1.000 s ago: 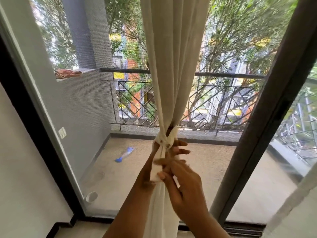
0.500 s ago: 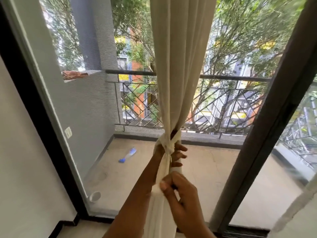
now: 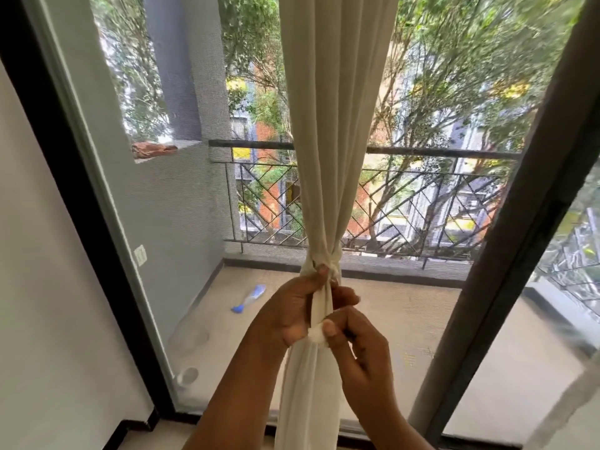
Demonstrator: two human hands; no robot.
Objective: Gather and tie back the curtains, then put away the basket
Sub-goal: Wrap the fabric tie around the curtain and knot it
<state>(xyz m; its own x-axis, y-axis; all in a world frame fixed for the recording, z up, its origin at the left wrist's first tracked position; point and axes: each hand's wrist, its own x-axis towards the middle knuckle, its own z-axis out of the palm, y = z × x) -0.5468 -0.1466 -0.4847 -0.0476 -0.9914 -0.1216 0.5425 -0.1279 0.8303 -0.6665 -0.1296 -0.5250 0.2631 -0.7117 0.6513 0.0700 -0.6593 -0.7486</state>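
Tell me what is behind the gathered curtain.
Behind the curtain, the balcony railing and trees show on both sides; the railing's stretch directly behind the fabric is covered.

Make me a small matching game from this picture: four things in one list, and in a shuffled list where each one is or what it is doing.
Things:
1. curtain
2. blue brush
3. left hand
4. right hand

Places or states:
a. lying on the balcony floor
b. pinching the tie end
c. gathered into a bundle by a knot
d. gripping the cloth just under the knot

Pairs: 1-c, 2-a, 3-d, 4-b
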